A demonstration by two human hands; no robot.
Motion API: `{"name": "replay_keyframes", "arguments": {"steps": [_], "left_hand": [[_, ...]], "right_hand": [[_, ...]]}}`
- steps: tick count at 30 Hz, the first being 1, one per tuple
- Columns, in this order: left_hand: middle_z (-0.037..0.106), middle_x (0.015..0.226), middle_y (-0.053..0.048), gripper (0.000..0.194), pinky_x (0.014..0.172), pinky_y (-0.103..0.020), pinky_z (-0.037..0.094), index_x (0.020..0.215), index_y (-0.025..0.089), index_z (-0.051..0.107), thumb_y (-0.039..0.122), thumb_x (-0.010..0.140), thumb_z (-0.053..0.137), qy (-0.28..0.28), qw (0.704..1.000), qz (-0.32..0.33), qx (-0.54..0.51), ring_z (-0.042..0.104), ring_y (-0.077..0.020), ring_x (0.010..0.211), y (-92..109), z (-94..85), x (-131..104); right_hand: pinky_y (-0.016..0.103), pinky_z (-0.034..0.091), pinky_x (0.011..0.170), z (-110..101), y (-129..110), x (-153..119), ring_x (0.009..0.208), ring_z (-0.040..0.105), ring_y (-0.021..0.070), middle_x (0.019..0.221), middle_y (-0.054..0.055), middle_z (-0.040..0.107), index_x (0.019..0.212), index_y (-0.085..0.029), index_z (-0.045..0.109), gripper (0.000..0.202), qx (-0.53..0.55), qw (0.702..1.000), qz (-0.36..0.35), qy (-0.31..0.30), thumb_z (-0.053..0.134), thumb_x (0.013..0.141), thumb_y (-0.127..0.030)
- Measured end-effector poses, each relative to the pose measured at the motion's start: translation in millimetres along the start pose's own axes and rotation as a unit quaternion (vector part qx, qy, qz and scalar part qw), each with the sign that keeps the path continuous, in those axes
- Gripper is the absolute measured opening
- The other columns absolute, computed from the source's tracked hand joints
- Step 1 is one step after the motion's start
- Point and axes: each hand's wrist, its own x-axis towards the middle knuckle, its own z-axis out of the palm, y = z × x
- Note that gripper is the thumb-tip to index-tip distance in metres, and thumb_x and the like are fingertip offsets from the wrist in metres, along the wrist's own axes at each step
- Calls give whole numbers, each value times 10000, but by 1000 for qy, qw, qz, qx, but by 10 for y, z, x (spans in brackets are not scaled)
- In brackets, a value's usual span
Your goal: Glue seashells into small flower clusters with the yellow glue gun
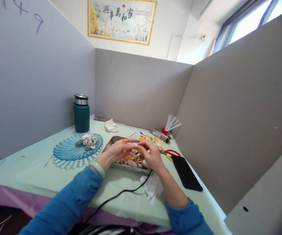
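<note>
My left hand and my right hand meet above a metal tray. Their fingertips pinch a small whitish piece, too small and covered to name for certain. Beneath the hands, the tray holds many colourful shell-like pieces, in white, orange and yellow. To the left, a scalloped blue plate carries a cluster of whitish and greenish shell-like pieces. A crumpled white tissue lies near my right wrist, and a black cable runs up to the tray.
A green bottle stands behind the plate. Right of the tray lie red-and-yellow-handled scissors and a black phone. Farther back are white sticks in a red holder, a clear tube and a crumpled wrapper. Grey partitions enclose the table.
</note>
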Motion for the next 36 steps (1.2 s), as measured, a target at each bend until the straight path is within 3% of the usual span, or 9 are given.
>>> {"name": "replay_keyframes", "arguments": {"steps": [4, 10, 16, 22, 24, 27, 31, 33, 36], "left_hand": [[674, 803, -53, 539, 645, -252, 537, 1164, 106, 523, 151, 676, 747, 31, 996, 67, 40, 646, -118, 639, -14, 1, -5], [667, 790, -21, 591, 673, -283, 528, 1155, 124, 516, 181, 627, 774, 50, 977, 174, 116, 645, -131, 649, -40, 23, 18], [662, 798, -15, 550, 718, -287, 518, 1121, 133, 538, 190, 622, 763, 68, 964, 202, 162, 631, -127, 703, -53, 91, 16], [642, 754, -11, 532, 654, -259, 496, 1111, 131, 551, 218, 623, 743, 105, 946, 219, 213, 597, -115, 658, -74, 31, 76], [642, 739, -12, 542, 635, -259, 488, 1111, 128, 550, 228, 613, 739, 146, 934, 226, 236, 591, -118, 642, -57, -41, 105], [645, 716, -11, 532, 613, -260, 481, 1095, 124, 559, 246, 606, 727, 206, 911, 227, 276, 594, -126, 628, -4, -138, 123], [659, 692, -17, 479, 606, -269, 478, 1055, 130, 592, 226, 599, 703, 264, 870, 219, 355, 605, -146, 617, 46, -223, 118], [670, 690, -15, 450, 622, -273, 479, 1041, 142, 607, 209, 604, 689, 287, 844, 225, 393, 612, -151, 615, 42, -261, 120], [680, 700, -14, 446, 629, -275, 480, 1060, 151, 603, 211, 623, 667, 298, 829, 227, 415, 618, -153, 611, 17, -311, 131]], "right_hand": [[252, 446, 678, 10, 18, -3, 699, 557, 148, 799, 28, 634, 827, -190, 617, 155, -11, 1000, 10, 21, 514, 864, -299], [248, 444, 675, -9, 8, -5, 703, 562, 147, 790, 27, 633, 817, -187, 617, 156, -16, 999, 20, 42, 521, 863, -300], [248, 425, 656, 31, 41, -4, 667, 539, 144, 746, 18, 614, 782, -187, 611, 147, -31, 998, -5, 63, 534, 856, -287], [249, 407, 676, -43, 70, -6, 693, 556, 143, 799, 22, 634, 840, -192, 607, 152, -138, 990, 7, 12, 530, 857, -322], [262, 392, 680, -118, 84, -11, 756, 572, 169, 843, 35, 647, 903, -195, 604, 213, -242, 969, 43, -17, 594, 808, -385], [292, 378, 665, -193, 99, -33, 851, 586, 250, 871, 85, 664, 923, -184, 610, 379, -384, 910, 126, -92, 653, 717, -500], [312, 379, 672, -179, 117, -57, 839, 612, 279, 840, 121, 678, 968, -165, 607, 389, -437, 868, 161, -172, 619, 733, -474], [315, 385, 682, -171, 145, -50, 825, 622, 272, 832, 120, 681, 1017, -161, 600, 353, -424, 875, 167, -166, 581, 765, -407], [308, 404, 691, -199, 215, -9, 826, 622, 247, 869, 93, 678, 1101, -182, 573, 370, -320, 928, 179, -71, 544, 779, -362]]}}
